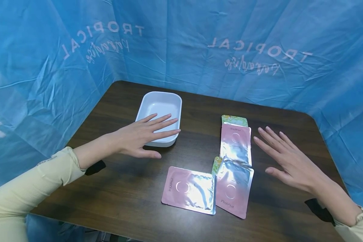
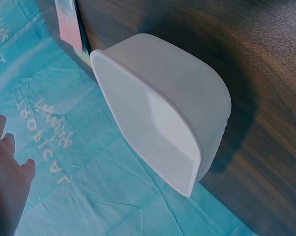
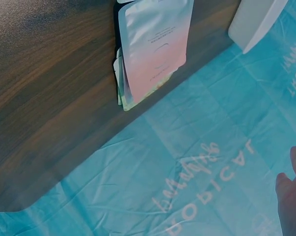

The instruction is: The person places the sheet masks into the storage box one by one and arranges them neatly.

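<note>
My left hand (image 1: 148,134), palm down with fingers spread, is held over the near part of a white plastic tub (image 1: 160,101) and holds nothing. On the right, my right hand (image 1: 285,159) hovers with straight fingers, just beside the sachets. Three pink and silver sheet mask sachets lie on the table: one sideways (image 1: 181,190), one slanted beside it (image 1: 234,191), and one farther back (image 1: 236,141). Partly hidden under them are green patterned sachets (image 1: 234,120). In the left wrist view the tub (image 2: 177,73) shows its side and hollow inside.
The dark wooden table (image 1: 124,195) has rounded far corners. Blue cloth (image 1: 184,43) with white lettering hangs behind it and at both sides. A black band (image 1: 95,167) sits at the left wrist and another (image 1: 319,211) at the right.
</note>
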The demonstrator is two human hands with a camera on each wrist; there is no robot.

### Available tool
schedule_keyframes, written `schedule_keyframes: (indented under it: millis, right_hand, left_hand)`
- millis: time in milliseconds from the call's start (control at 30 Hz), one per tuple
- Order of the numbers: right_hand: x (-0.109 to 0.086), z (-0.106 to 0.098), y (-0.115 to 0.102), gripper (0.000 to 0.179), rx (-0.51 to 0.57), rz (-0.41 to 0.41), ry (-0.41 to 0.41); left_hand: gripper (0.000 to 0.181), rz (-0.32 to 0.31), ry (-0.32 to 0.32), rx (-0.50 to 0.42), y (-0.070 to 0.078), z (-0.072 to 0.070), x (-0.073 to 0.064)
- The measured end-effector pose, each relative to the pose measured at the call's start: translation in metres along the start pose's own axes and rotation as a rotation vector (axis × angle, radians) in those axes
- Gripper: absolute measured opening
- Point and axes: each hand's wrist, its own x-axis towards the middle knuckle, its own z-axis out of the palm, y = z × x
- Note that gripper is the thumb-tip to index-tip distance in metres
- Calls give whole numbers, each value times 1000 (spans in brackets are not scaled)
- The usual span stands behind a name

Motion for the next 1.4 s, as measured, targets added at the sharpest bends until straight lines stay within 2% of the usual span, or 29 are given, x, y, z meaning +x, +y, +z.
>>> schedule_keyframes:
  millis: [400,1400]
  right_hand:
    - [2,3,2,76,0,-19,0]
    - [2,10,7,76,1,0,4]
  left_hand:
    - [80,-15,-1,5,1,1,-2]
    - [78,-47,-9,-23,-1,8,1]
